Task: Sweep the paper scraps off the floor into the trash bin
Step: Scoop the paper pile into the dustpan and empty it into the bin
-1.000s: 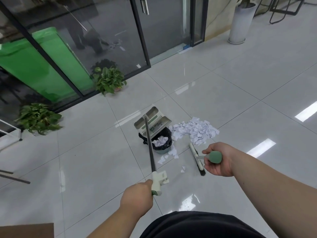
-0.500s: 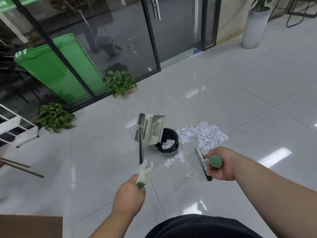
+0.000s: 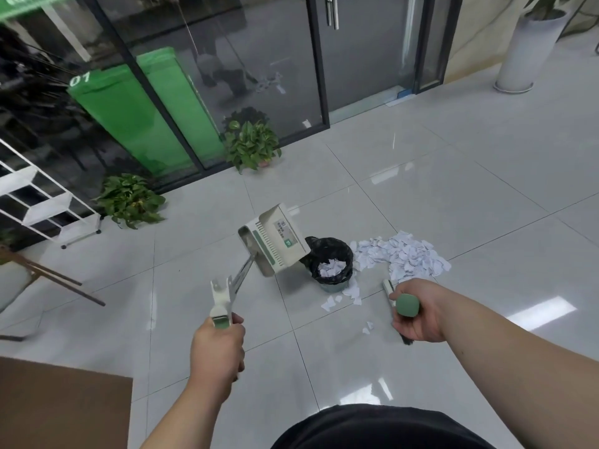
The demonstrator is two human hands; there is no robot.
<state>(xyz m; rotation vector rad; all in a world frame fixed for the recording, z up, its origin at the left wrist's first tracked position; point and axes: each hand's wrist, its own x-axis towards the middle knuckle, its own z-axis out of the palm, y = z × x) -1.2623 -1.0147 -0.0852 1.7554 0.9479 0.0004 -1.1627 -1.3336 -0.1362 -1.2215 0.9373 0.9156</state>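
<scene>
Left hand (image 3: 217, 346): fingers curled fully round the green-tipped handle of the white plastic long-handled dustpan (image 3: 275, 243). The pan is raised and tilted just left of the small black-bagged trash bin (image 3: 327, 246), which holds some scraps. White paper scraps (image 3: 405, 254) lie heaped on the floor right of the bin. Right hand (image 3: 418, 314): fingers closed round the green-capped broom handle (image 3: 407, 304).
</scene>
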